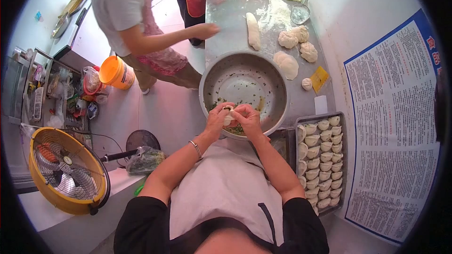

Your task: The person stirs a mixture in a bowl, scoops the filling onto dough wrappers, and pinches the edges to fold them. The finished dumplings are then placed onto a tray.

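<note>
Both my hands are over the near side of a large metal bowl (pixel 205 84). Between them is a partly folded dumpling (pixel 228 118) with a dark spot of filling showing at its top. My left hand (pixel 217 117) curls around one side of the dumpling. At the other side, the fingers of my right hand (pixel 247 118) pinch the wrapper's edge. Chopped green filling (pixel 237 129) lies in the bottom of the bowl near my hands, with bits stuck to its walls.
On the right a tray (pixel 345 160) holds rows of folded dumplings. Dough pieces (pixel 288 39), a dough roll (pixel 253 31) and flour lie on the metal table (pixel 221 28). Two people stand beyond, on the left. A yellow fan (pixel 68 169) and an orange bucket (pixel 117 73) are at left.
</note>
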The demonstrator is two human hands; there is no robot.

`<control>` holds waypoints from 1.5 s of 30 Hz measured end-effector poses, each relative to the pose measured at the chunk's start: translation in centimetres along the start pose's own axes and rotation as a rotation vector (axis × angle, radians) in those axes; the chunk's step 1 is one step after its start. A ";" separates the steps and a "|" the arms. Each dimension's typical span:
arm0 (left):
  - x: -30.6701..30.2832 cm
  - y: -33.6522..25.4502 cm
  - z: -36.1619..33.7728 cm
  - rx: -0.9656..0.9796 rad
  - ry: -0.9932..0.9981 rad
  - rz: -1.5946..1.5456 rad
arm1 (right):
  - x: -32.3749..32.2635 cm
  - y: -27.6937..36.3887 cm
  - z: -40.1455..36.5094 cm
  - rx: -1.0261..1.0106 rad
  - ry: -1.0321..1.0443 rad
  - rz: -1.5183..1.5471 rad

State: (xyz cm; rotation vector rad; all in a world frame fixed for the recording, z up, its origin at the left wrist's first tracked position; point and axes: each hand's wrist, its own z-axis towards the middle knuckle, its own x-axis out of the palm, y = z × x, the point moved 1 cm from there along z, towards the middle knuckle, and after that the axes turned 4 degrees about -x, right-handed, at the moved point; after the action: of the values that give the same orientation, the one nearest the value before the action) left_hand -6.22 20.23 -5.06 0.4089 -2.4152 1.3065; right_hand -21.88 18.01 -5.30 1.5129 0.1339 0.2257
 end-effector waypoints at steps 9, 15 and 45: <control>0.9 -3.4 -1.7 0.139 0.135 0.190 | -1.0 2.5 0.2 0.241 0.137 0.245; 0.2 0.1 0.0 0.323 -0.074 -0.050 | 1.8 1.4 -1.1 0.321 -0.027 0.457; 13.1 -4.3 6.5 -0.470 0.335 -0.020 | -21.5 6.4 0.7 -0.024 -0.174 -0.634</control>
State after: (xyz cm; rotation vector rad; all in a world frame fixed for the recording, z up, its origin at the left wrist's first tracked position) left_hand -17.23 11.42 0.68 0.0746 -2.3164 0.6915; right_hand -43.06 12.60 -0.01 1.3870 0.4583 -0.4078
